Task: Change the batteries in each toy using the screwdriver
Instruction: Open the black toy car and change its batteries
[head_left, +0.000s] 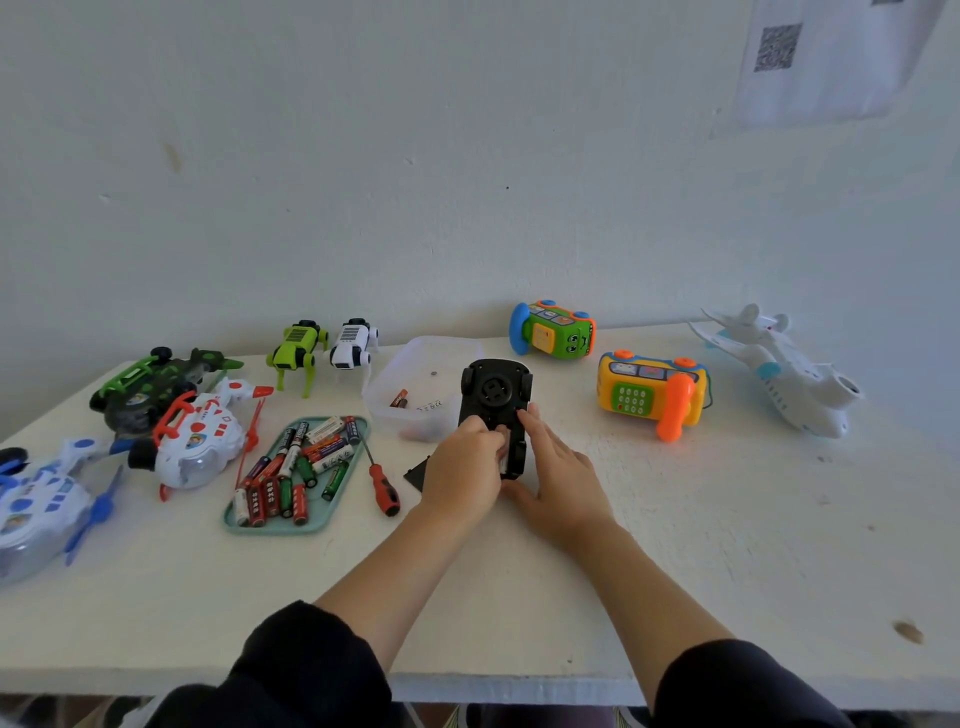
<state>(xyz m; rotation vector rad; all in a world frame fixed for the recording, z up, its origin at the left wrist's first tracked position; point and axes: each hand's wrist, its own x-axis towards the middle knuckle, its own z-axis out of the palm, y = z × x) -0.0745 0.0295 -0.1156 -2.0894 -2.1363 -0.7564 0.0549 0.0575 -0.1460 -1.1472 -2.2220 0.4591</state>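
A white surface (675, 545) against the wall carries a green tray (311, 525) of batteries and a red-handled screwdriver (383, 486) toward its left side. Helicopter toys (197, 441) crowd the left edge. A clear tub (415, 384), a yellow phone toy (652, 395) and a white plane (779, 369) lie along the far edge.

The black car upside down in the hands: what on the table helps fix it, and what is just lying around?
Helps:
black toy car
left hand
right hand
tray of batteries
red screwdriver
black cover

Lying around:
yellow toy phone
white plane
two robot dogs
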